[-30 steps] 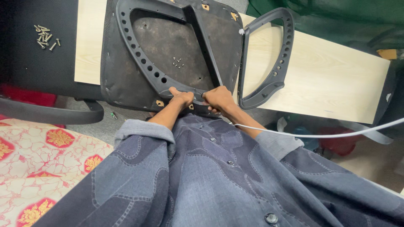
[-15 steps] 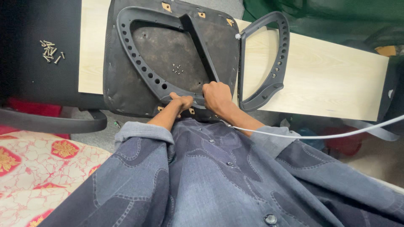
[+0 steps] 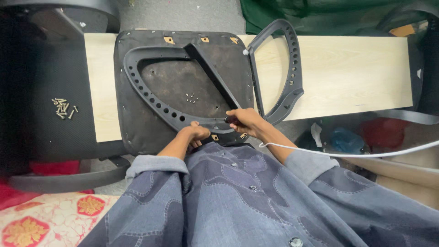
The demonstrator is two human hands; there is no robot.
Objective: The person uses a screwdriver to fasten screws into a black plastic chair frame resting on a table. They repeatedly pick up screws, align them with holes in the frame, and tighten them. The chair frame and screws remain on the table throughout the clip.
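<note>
An upturned black chair seat (image 3: 151, 132) lies on a pale wooden board (image 3: 347, 73). A black plastic armrest frame (image 3: 151, 96) with a row of holes rests on the seat's underside. My left hand (image 3: 194, 134) presses on the frame's near edge with its fingers curled. My right hand (image 3: 244, 121) grips the frame's near end, just to the right. A second black armrest frame (image 3: 288, 73) stands at the seat's right edge. Several small screws (image 3: 192, 97) lie in the middle of the seat.
A pile of loose screws (image 3: 64, 107) lies on a black surface at the left. A white cable (image 3: 356, 153) runs across to the right. A green cloth (image 3: 320, 13) is at the back. A red patterned mat (image 3: 50, 219) covers the floor at lower left.
The view has shifted, so seat and board sit lower in the frame. My right hand has moved from beside the left hand onto the frame's near end.
</note>
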